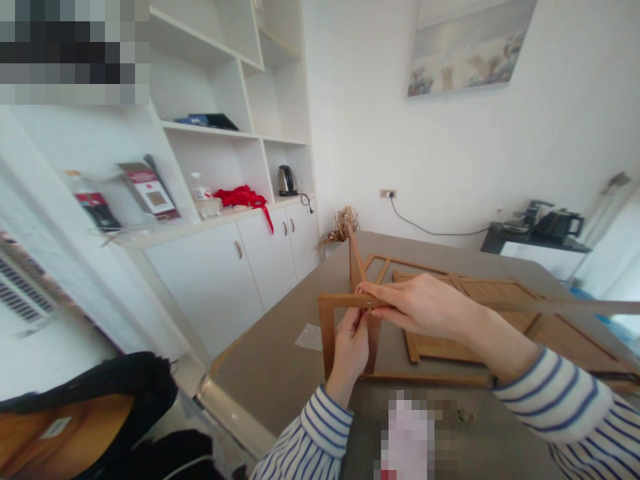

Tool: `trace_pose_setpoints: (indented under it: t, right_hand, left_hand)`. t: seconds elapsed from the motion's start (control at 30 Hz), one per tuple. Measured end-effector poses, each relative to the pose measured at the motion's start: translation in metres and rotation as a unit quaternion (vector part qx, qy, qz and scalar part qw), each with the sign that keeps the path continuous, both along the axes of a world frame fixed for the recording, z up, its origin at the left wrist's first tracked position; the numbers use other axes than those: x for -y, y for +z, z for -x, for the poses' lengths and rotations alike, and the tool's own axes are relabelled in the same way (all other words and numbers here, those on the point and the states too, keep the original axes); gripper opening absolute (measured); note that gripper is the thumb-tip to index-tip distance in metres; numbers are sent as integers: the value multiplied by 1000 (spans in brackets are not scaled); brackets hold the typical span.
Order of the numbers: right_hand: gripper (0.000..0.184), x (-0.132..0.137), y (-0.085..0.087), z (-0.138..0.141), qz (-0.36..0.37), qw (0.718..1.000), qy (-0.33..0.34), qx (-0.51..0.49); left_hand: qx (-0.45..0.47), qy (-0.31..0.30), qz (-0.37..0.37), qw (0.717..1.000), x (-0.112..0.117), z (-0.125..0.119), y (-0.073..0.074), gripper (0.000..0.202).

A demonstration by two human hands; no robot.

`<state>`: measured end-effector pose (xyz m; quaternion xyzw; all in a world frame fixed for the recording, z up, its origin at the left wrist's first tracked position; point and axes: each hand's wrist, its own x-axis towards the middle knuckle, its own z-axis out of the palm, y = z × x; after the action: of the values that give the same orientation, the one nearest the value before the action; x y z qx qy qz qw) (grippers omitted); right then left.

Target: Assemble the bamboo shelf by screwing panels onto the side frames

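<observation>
A brown wooden frame (326,333) made of narrow bars stands up from the grey table. My right hand (430,303) reaches across from the right, its fingers closed around a horizontal bar near a joint where several bars meet. Below that joint my left hand (351,347) is closed, thumb and fingers pressed against the wood from underneath. A small round spot, perhaps a screw head, shows on the bar between the two hands. One long wooden bar (590,307) runs off to the right edge. My fingertips partly hide the joint itself.
Slatted wooden panels (450,347) lie on the table (280,353) behind my right arm. A small clear plastic bag (309,337) rests left of the frame. White shelves with a kettle (287,180) stand at the left; a chair (75,427) is at the lower left.
</observation>
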<state>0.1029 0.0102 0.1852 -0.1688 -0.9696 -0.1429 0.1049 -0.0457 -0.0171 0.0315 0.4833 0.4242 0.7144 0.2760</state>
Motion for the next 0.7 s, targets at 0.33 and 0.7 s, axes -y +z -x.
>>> trace_pose_setpoints:
  t: [0.33,0.7]
  right_hand:
    - [45,-7,-3,-2,-41,999,26,-1]
    - [48,-5,-7,-2,-63,998,20,6]
  left_hand:
    - [20,-23,-1,1000,3,-1,7,36]
    - [-44,38,2,998,11,-6,10,36]
